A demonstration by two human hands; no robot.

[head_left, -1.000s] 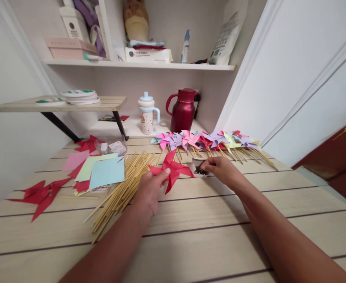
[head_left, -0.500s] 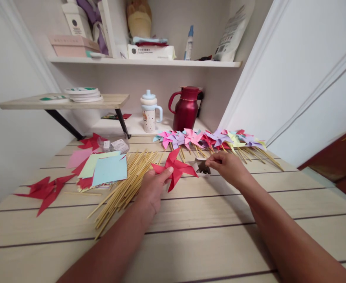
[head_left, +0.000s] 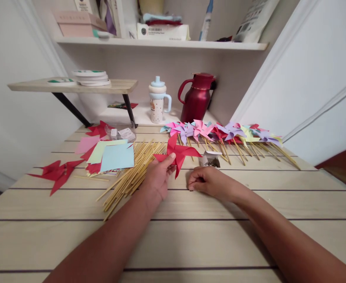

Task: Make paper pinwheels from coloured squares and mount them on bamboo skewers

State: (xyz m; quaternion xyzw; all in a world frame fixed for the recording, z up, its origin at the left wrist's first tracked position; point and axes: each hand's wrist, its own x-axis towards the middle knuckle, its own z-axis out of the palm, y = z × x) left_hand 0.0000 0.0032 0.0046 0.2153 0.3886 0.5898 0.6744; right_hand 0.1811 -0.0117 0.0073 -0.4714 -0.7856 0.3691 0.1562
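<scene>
A red paper pinwheel (head_left: 181, 152) is pinched at its middle by my left hand (head_left: 158, 175), thumb on top. My right hand (head_left: 209, 181) rests low over the table with its fingers curled and pressed together; whatever they hold is too small or hidden to make out. Just behind it stands a small open box (head_left: 210, 159) with tiny metallic pieces inside. Thin wooden sticks (head_left: 131, 179) lie in a loose bundle beside my left hand. At the far left are folded red paper pinwheels (head_left: 56, 173) without sticks.
Finished pinwheels on sticks (head_left: 230, 131) lie in a row at the back right. Coloured paper squares (head_left: 117, 156) are stacked on the left near a plastic bag (head_left: 124, 134). A cup (head_left: 157, 103) and a red jug (head_left: 196, 98) stand behind. A small raised shelf (head_left: 72, 87) holds tape rolls.
My right hand has moved from the small box's opening toward me and to the left, down near the tabletop. My left hand still holds the red pinwheel. The view has tilted downward.
</scene>
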